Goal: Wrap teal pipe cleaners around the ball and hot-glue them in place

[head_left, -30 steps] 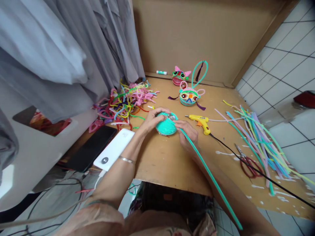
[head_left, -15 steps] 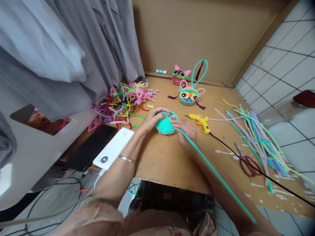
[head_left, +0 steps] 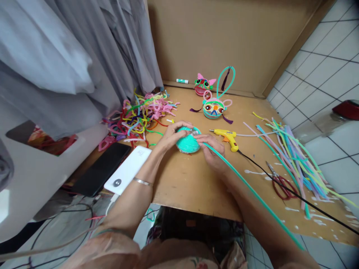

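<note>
A round ball wrapped in turquoise pipe cleaner (head_left: 187,144) is between my hands over the table, with a greyish uncovered patch at its top. My left hand (head_left: 174,135) grips it from the left, fingers over the far side and thumb on the top. From the ball's right side a long turquoise pipe cleaner (head_left: 246,186) runs back along my right forearm. My right hand (head_left: 211,149) pinches this strand close against the ball. To the right of that hand lies a yellow hot glue gun (head_left: 229,138) with a glue stick in its back.
Two finished animal-face ornaments (head_left: 213,109) stand at the back near a glue stick tube (head_left: 182,81). Tangled pipe cleaners (head_left: 146,112) lie left; straight pipe cleaners (head_left: 297,160) and red-handled scissors (head_left: 283,186) lie right. A phone (head_left: 102,168) and white power bank (head_left: 127,170) sit front left.
The free length of the turquoise pipe cleaner has swung slightly outward and now bows more. Both hands keep nearly the same hold on the ball. The whole view has shifted a little.
</note>
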Demonstrator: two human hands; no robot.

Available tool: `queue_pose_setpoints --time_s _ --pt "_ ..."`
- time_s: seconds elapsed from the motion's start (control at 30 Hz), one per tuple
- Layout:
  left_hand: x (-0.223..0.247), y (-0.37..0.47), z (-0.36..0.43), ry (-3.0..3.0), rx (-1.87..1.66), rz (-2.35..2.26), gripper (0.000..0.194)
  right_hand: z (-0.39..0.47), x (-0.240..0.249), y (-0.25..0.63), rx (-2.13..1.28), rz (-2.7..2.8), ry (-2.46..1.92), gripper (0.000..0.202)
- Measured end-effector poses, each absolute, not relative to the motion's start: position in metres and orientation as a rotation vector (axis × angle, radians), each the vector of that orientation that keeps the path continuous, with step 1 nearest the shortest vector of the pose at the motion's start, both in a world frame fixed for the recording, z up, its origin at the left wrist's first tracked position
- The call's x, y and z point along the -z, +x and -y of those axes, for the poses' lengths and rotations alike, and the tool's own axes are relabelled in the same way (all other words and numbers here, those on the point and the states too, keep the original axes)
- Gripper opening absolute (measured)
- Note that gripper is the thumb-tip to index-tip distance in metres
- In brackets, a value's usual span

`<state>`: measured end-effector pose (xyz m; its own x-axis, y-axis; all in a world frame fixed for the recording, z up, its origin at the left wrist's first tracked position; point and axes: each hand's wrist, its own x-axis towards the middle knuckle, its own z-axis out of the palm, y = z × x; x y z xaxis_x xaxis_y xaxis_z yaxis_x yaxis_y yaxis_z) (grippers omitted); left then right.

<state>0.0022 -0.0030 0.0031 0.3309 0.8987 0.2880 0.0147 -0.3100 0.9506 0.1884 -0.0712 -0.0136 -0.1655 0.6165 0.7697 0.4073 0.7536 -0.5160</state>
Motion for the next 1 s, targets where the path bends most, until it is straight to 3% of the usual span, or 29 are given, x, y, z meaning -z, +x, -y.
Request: queue_pose_setpoints --time_s 0.5,1.0 --pt "-0.003 -0.001 0.001 1.662 -1.093 -0.83 0.036 0.064 0.011 0.192 -0.497 1.62 -0.92 0.011" --pt "0.0 -0.002 -0.001 1.728 -1.074 -0.824 0.039 0.044 -0.007 0.194 -1.183 1.371 -1.116 0.028"
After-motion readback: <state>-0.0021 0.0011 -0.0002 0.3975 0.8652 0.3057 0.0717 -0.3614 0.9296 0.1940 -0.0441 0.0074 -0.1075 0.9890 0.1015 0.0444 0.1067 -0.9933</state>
